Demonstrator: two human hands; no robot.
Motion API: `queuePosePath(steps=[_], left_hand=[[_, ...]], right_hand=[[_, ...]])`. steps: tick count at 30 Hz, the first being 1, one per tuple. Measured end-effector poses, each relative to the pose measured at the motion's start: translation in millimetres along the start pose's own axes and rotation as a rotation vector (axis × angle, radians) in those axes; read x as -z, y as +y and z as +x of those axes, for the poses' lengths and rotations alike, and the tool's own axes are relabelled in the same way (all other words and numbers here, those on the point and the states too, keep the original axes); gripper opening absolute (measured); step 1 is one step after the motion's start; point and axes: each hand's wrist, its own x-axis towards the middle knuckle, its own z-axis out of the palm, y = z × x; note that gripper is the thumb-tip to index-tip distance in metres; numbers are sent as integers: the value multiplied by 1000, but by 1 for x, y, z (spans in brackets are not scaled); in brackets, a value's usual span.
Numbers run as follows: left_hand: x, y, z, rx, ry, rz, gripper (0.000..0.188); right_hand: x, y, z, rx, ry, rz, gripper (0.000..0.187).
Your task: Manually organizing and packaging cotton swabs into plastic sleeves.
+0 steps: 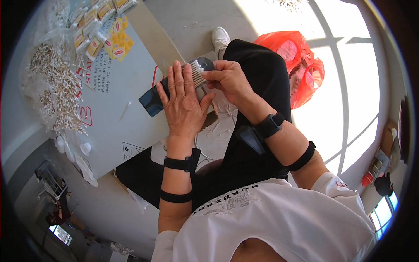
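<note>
A row of white-tipped cotton swabs [197,72] lies side by side on a dark glossy strip [150,103] at the table's near right edge. My left hand [183,98] rests flat over the strip and the swabs' left part, fingers stretched out and palm down. At the row's right end, my right hand [229,81] is closed, with thumb and fingers pinching at the swabs. Its fingertips partly hide what they grip. One loose swab [125,111] lies on the grey printed board to the left of my left hand.
On the left, a clear plastic bag holds a heap of loose swabs [56,87]. Small packs of swabs [94,26] and yellow cards [118,40] lie at the far left. A red plastic bag [301,56] stands on the floor beyond my right knee.
</note>
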Motion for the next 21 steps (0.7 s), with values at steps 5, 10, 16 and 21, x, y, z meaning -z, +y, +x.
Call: queuePosePath(steps=[5,10,16,21], left_hand=[[-4,1,-2,30,28,-13,91],[-7,0,-2,15,55,-28,90],[-5,-13,-14,102,192,-158,92],[-6,-21,-30,173,134,-69,91]], right_hand=[[-3,0,-1,103,-6,-83,7],[1,-3,4,-28,52,2,12],[-10,-9,3,77,120,79,22],[-2,1,15,95,32,-107,28]])
